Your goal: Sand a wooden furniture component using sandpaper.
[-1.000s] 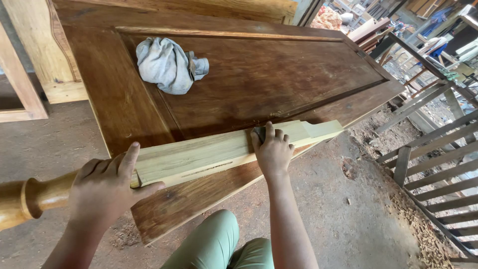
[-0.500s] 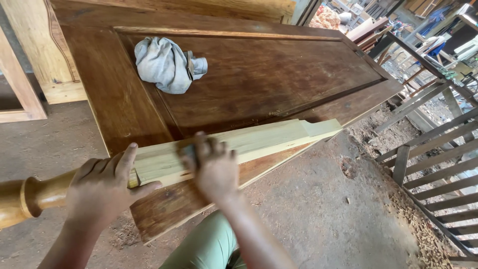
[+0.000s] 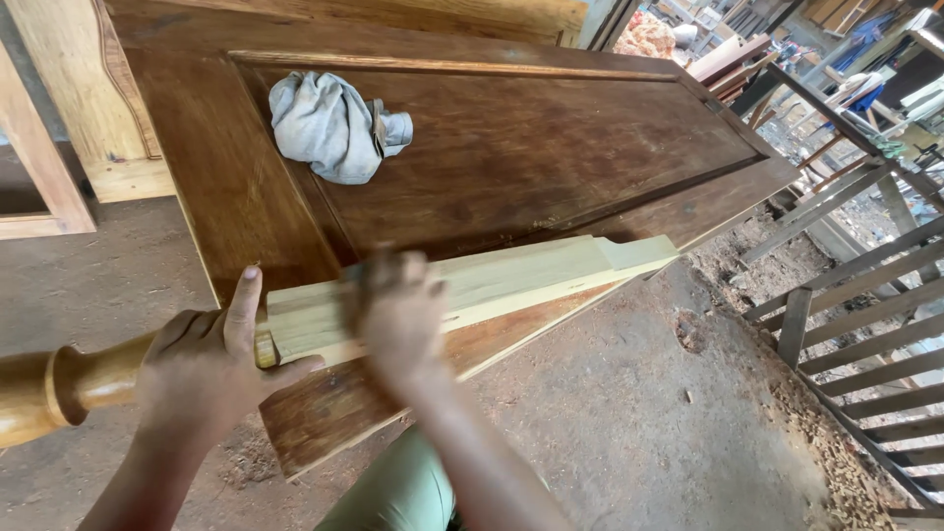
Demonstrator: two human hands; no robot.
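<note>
Knee: green-trousered leg (image 3: 393, 492) at the bottom edge, under the arms.
Left hand: left hand (image 3: 202, 364) closed around the near end of the pale wood post (image 3: 472, 285), thumb raised along its top face, fingers wrapped underneath.
Turned end: rounded, varnished turned section (image 3: 59, 388) of the post sticks out past the left hand, to the left.
Right hand: right hand (image 3: 398, 310) lies palm down on top of the post, just beside the left; motion-blurred, something dark seems pressed under the fingers, cannot tell what.
Post: lies slanted along the near edge of the dark brown door (image 3: 511, 157), resting on it.
Door: flat, panelled, serving as worktop.
Cloth: crumpled grey rag (image 3: 329, 128) on the door's panel, well apart from both hands.
Floor: dusty concrete floor (image 3: 639, 423), wood shavings to the right.
</note>
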